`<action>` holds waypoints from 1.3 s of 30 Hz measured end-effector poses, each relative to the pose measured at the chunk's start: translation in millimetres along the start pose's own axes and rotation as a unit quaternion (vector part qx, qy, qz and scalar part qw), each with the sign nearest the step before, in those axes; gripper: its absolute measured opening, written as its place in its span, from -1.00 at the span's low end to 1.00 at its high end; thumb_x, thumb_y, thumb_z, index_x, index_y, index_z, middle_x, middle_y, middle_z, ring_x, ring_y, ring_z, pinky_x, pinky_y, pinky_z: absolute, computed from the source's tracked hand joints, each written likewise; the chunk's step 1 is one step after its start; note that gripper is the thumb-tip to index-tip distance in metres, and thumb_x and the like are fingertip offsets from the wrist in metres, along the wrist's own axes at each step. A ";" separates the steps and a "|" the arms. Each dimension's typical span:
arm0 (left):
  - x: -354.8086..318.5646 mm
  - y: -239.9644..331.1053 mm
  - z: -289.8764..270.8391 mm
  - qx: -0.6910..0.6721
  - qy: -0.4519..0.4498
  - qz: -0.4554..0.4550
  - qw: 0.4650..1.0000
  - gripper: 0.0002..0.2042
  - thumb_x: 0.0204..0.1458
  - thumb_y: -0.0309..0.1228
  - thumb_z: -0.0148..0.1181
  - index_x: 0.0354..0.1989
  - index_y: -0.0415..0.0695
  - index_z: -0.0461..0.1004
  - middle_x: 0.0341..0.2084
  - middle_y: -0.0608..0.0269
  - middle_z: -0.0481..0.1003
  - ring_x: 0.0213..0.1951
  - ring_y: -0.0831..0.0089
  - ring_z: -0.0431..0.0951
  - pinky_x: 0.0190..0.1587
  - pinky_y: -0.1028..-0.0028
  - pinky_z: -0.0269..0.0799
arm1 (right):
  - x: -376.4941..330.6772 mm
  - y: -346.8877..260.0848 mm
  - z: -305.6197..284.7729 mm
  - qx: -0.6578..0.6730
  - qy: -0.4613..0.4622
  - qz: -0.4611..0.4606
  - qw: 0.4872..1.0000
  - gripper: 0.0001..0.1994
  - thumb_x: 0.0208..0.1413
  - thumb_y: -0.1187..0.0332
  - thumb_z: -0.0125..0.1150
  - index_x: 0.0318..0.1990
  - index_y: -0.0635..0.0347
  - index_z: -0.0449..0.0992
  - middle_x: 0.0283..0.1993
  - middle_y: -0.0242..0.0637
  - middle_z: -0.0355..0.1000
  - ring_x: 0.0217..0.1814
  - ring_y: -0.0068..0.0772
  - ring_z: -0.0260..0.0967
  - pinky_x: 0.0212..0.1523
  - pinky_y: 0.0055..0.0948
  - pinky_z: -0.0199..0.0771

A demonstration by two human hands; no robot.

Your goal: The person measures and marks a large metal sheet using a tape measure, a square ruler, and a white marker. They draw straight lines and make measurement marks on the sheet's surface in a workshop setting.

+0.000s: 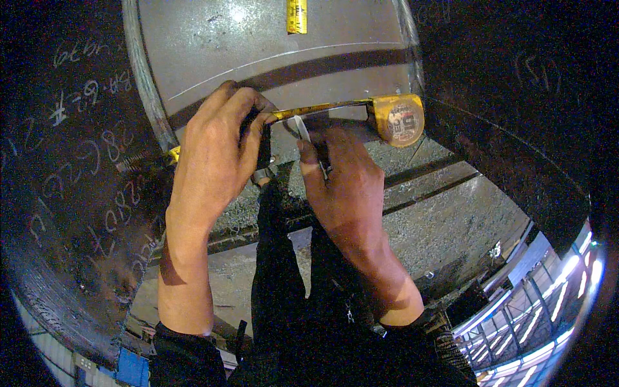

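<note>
so the yellow tape measure case (400, 120) is my landmark here. its yellow blade (309, 110) is pulled out to the left of the case, and the left hand (219, 138) has thumb and fingers clamped on it, well apart from the case. a bit more yellow shows past that hand, even farther left of the case. the right hand (345, 177) is just below and left of the case, fingers closed around a thin white stick (302, 128), its tip right by the blade; can't tell if they touch. above the case and off to its left there's a greyish metal plate (193, 39) with a curved white line (335, 46) across it, plus a yellow tape strip (296, 18) cut off at the top. dark walls (503, 84) stand on both sides of the case, the far left one with white scrawls (59, 115). below the case it's gritty floor (438, 206), with dark trouser legs (274, 238) to the lower left.
</note>
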State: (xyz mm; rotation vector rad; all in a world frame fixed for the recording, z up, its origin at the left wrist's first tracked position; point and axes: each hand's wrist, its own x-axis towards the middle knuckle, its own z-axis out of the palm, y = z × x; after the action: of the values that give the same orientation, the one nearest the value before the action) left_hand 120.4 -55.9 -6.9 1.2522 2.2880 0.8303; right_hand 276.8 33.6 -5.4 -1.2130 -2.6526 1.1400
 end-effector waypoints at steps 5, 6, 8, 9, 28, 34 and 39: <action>-0.6 -0.3 0.3 0.013 0.019 0.012 1.000 -0.85 0.03 -0.57 0.21 -0.22 -0.29 0.46 -0.31 -0.10 0.43 -0.24 -0.16 0.48 -0.18 0.09 0.41 | -0.4 -5.5 0.9 -0.027 -0.012 0.000 1.000 -0.82 0.16 0.31 0.21 -0.19 0.20 0.45 -0.27 -0.05 0.46 -0.25 0.10 0.47 -0.27 -0.08 0.51; -0.3 -0.5 0.6 0.009 0.016 0.011 1.000 -0.85 0.03 -0.57 0.21 -0.22 -0.29 0.46 -0.32 -0.10 0.43 -0.24 -0.16 0.48 -0.18 0.09 0.41 | -1.0 -5.1 2.7 -0.041 -0.020 -0.004 0.999 -0.80 0.12 0.31 0.22 -0.18 0.20 0.42 -0.25 -0.04 0.45 -0.27 0.10 0.49 -0.30 -0.07 0.53; 0.2 1.8 0.7 0.007 0.017 0.009 1.000 -0.86 0.03 -0.56 0.21 -0.23 -0.28 0.46 -0.32 -0.11 0.43 -0.24 -0.16 0.48 -0.19 0.09 0.41 | -0.9 -7.3 5.1 -0.046 -0.013 -0.001 0.999 -0.81 0.10 0.33 0.23 -0.21 0.19 0.41 -0.26 -0.05 0.45 -0.28 0.09 0.48 -0.32 -0.07 0.53; -0.1 2.3 0.6 0.006 0.018 0.007 1.000 -0.86 0.04 -0.56 0.21 -0.23 -0.28 0.46 -0.32 -0.11 0.43 -0.23 -0.16 0.48 -0.19 0.09 0.41 | 0.1 -10.6 6.4 -0.038 0.001 0.004 0.999 -0.85 0.13 0.34 0.22 -0.24 0.19 0.43 -0.28 -0.06 0.45 -0.27 0.09 0.47 -0.30 -0.07 0.50; 6.7 8.3 2.6 0.006 0.018 -0.010 1.000 -0.89 0.04 -0.58 0.19 -0.25 -0.27 0.47 -0.31 -0.13 0.44 -0.23 -0.17 0.48 -0.18 0.08 0.40 | 39.8 20.6 -91.7 -0.313 -0.086 -0.014 0.946 -0.43 -0.01 0.32 0.37 0.21 -0.15 0.36 0.25 -0.22 0.31 -0.08 0.11 0.51 -0.17 -0.04 0.57; 37.8 8.8 -3.0 0.095 0.097 0.026 0.990 -0.83 -0.01 -0.62 0.12 -0.22 -0.25 0.49 -0.27 -0.13 0.46 -0.22 -0.16 0.49 -0.11 0.04 0.42 | 74.3 13.6 -84.1 -0.302 0.022 -0.092 0.949 -0.61 0.08 0.37 0.18 0.10 0.02 0.39 0.08 -0.05 0.41 -0.22 0.14 0.55 -0.30 0.01 0.58; 46.8 1.8 12.5 0.043 0.101 -0.021 0.994 -0.78 -0.11 -0.64 0.09 -0.24 -0.21 0.46 -0.29 -0.05 0.42 -0.15 -0.11 0.46 -0.04 0.08 0.41 | 83.4 11.9 -81.0 -0.321 0.025 -0.092 0.942 -0.55 -0.03 0.39 0.33 0.08 0.05 0.44 0.01 -0.03 0.44 -0.24 0.12 0.55 -0.27 0.02 0.57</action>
State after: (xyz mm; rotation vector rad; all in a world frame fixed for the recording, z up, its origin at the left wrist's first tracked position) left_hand 104.8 -11.3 -17.8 1.1993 2.5246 0.8877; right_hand 249.7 143.4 24.0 -0.9768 -3.1164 0.1996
